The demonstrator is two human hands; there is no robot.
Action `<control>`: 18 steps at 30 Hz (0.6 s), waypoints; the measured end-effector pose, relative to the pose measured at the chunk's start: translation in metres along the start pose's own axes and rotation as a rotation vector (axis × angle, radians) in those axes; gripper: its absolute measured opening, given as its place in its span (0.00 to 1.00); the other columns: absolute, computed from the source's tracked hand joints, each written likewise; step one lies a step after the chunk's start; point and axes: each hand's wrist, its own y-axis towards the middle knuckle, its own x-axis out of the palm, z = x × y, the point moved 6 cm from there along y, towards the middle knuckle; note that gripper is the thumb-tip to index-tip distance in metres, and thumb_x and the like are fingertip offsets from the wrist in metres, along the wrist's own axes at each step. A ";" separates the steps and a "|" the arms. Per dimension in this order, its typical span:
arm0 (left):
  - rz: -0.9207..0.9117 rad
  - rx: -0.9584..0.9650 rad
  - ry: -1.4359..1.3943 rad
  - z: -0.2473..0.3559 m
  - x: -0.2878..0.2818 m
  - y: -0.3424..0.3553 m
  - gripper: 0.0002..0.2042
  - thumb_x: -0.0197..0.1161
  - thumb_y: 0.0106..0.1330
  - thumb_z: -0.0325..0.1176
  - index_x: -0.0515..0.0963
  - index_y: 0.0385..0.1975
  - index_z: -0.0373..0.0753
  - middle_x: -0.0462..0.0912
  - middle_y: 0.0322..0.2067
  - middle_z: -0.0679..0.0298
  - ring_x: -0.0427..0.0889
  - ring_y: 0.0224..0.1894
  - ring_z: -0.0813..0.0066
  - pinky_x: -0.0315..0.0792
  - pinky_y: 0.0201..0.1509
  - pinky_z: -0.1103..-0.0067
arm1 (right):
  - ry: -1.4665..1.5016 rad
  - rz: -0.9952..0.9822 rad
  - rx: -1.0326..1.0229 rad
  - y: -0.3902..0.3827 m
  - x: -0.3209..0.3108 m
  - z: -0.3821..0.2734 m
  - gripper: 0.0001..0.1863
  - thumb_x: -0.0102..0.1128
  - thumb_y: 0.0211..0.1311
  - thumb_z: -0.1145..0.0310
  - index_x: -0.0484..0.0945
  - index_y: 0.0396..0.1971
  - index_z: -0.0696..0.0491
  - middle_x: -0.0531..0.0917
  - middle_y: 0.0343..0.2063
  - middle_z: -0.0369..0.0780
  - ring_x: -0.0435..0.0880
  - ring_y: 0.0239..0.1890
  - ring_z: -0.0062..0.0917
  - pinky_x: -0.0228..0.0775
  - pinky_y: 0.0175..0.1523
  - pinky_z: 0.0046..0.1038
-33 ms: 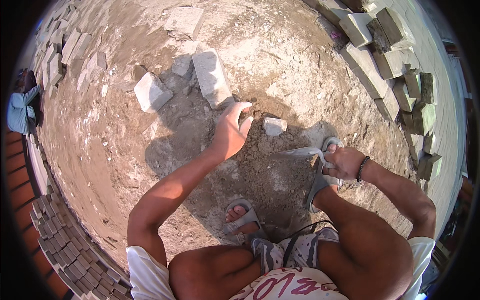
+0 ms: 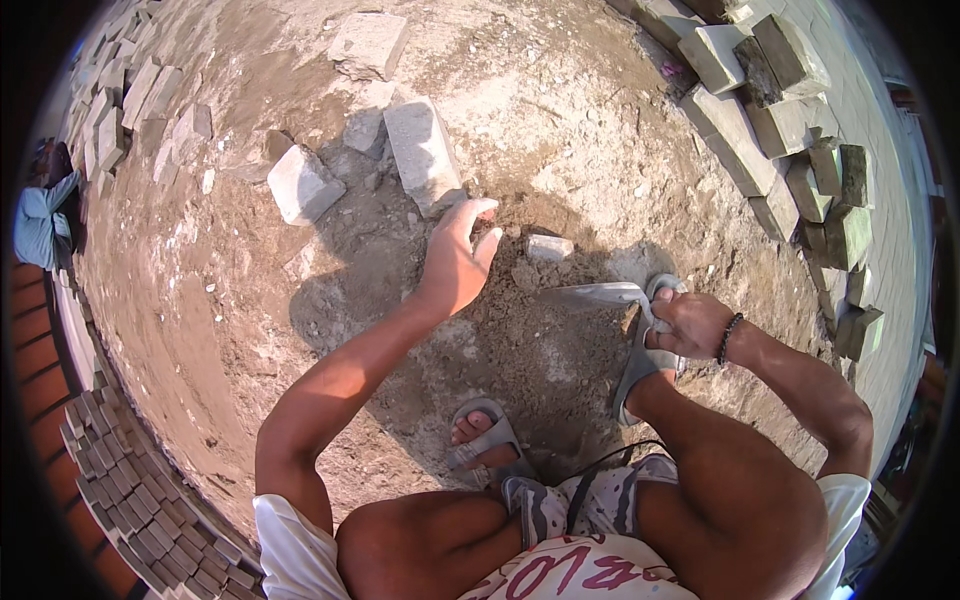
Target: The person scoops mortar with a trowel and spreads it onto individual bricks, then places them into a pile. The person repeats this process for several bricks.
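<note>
Two hands over dirt ground point(image 2: 250, 300), head view. Left hand point(image 2: 455, 262) stretched forward, grip wide, fingers spread, empty, fingertips just beside long stone block point(image 2: 422, 152). Right hand point(image 2: 695, 325) closed round trowel point(image 2: 600, 294) handle, blade flat over loose soil near small stone point(image 2: 548, 246). Sandalled feet below.

Harsh sunlight casts a dark shadow on the dirt ground point(image 2: 560, 130); focus sharp, fisheye edges bend and blacken.
</note>
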 end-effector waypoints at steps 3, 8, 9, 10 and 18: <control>0.068 -0.098 -0.111 -0.008 -0.015 -0.003 0.16 0.62 0.61 0.26 0.74 0.50 0.33 0.80 0.43 0.50 0.79 0.47 0.55 0.72 0.53 0.68 | 0.153 0.177 0.029 -0.015 -0.011 -0.010 0.17 0.60 0.58 0.58 0.72 0.31 0.59 0.79 0.21 0.52 0.82 0.29 0.48 0.75 0.37 0.45; 0.082 -0.188 -0.146 -0.027 -0.026 -0.017 0.17 0.62 0.60 0.25 0.73 0.50 0.33 0.79 0.42 0.51 0.79 0.46 0.56 0.72 0.52 0.68 | -0.086 -0.344 -0.126 0.001 0.036 -0.067 0.17 0.57 0.55 0.61 0.76 0.38 0.59 0.84 0.26 0.53 0.85 0.33 0.49 0.76 0.42 0.46; 0.077 -0.185 -0.132 -0.027 -0.025 -0.020 0.17 0.62 0.60 0.26 0.73 0.50 0.34 0.79 0.42 0.51 0.78 0.47 0.56 0.70 0.54 0.68 | -0.068 -0.343 -0.113 0.011 0.041 -0.073 0.17 0.57 0.55 0.61 0.76 0.39 0.58 0.84 0.26 0.53 0.85 0.33 0.48 0.76 0.42 0.46; 0.072 -0.182 -0.112 -0.028 -0.028 -0.023 0.18 0.62 0.60 0.27 0.73 0.51 0.34 0.78 0.43 0.52 0.78 0.48 0.56 0.69 0.56 0.67 | -0.048 -0.339 -0.105 0.019 0.043 -0.077 0.16 0.57 0.56 0.62 0.77 0.39 0.58 0.84 0.26 0.52 0.85 0.34 0.48 0.76 0.43 0.45; 0.054 -0.003 0.191 -0.017 -0.036 -0.047 0.22 0.63 0.62 0.35 0.71 0.55 0.36 0.71 0.54 0.49 0.67 0.60 0.50 0.53 0.67 0.59 | 0.124 -0.084 0.075 0.049 -0.011 -0.041 0.16 0.58 0.57 0.60 0.76 0.36 0.59 0.82 0.23 0.53 0.84 0.31 0.49 0.75 0.40 0.46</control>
